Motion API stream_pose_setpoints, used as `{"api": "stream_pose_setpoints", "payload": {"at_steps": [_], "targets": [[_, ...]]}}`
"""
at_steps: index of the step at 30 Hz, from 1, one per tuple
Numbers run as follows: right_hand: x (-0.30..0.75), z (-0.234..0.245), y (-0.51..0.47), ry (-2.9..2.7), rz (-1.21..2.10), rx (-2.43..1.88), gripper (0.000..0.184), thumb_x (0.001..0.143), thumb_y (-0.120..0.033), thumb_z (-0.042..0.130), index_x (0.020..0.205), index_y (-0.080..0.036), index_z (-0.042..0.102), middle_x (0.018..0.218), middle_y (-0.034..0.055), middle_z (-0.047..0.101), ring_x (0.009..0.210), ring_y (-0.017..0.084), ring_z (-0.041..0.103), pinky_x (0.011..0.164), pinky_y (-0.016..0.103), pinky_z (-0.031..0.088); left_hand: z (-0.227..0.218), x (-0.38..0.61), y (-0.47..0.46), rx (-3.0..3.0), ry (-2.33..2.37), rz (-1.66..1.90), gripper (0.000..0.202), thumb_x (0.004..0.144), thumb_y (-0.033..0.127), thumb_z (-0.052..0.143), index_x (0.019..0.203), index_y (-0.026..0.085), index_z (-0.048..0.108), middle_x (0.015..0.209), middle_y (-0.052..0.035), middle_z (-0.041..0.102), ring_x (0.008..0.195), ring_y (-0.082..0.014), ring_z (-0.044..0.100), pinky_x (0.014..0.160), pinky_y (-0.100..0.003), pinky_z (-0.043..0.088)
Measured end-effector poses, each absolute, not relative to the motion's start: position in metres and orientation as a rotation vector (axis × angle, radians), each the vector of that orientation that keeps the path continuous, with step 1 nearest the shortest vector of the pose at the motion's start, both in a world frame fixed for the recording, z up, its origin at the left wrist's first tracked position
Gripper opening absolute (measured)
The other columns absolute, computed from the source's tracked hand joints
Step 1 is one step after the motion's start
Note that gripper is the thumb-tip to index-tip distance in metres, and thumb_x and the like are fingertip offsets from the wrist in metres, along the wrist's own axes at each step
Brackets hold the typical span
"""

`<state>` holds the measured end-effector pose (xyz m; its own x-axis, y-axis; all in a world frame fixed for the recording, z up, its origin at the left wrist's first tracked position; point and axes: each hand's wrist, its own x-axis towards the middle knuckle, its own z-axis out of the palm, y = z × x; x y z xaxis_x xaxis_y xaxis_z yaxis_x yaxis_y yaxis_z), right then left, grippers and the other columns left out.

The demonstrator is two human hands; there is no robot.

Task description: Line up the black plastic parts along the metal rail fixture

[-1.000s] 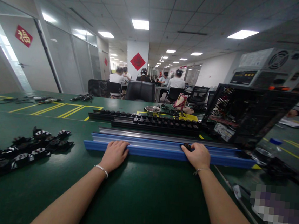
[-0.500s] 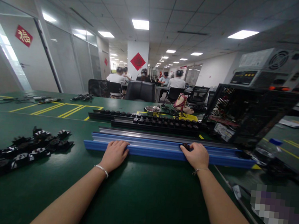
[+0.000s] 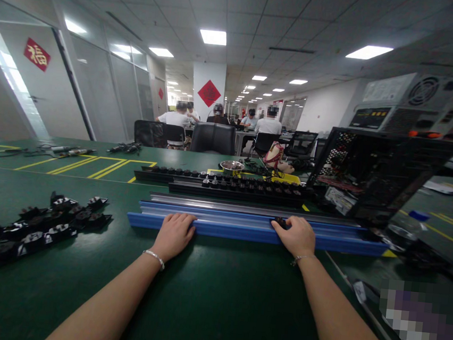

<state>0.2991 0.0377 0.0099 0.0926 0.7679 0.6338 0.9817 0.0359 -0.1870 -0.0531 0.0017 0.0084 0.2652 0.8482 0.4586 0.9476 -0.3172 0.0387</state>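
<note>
A long blue channel rail (image 3: 236, 232) lies crosswise on the green table in front of me. My left hand (image 3: 174, 233) grips its near wall left of the middle, fingers curled over the edge. Farther right, my right hand (image 3: 299, 237) is closed around a small black socket-like module (image 3: 279, 222), which sits in or just over the channel. My palm and fingers hide much of it. Another dark piece (image 3: 372, 235) is at the rail's right end, its shape unclear.
Several black modules (image 3: 32, 238) lie piled at left. Behind the blue rail are a grey rail (image 3: 247, 207) and black rails (image 3: 184, 188) carrying modules. A metal bowl (image 3: 231, 165) stands farther back. An opened computer case (image 3: 394, 170) rises at right, near a clear container (image 3: 407, 230).
My right hand has slid very slightly left along the blue rail with the black module. My left hand has stayed in place.
</note>
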Motion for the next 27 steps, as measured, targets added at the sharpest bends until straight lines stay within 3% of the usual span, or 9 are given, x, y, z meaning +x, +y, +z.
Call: {"api": "stream_pose_setpoints", "payload": {"at_steps": [27], "targets": [[0.279, 0.013, 0.036, -1.805, -0.422, -1.705, 0.037, 0.072, -0.054, 0.054, 0.057, -0.023, 0.041, 0.063, 0.0035, 0.054, 0.068, 0.019, 0.049, 0.062, 0.03, 0.035, 0.008, -0.052, 0.002, -2.303, -1.681, -0.61, 0.026, 0.086, 0.03, 0.039, 0.106, 0.025, 0.055, 0.104, -0.0039, 0.063, 0.098, -0.0203, 0.054, 0.087, -0.038, 0.033]]}}
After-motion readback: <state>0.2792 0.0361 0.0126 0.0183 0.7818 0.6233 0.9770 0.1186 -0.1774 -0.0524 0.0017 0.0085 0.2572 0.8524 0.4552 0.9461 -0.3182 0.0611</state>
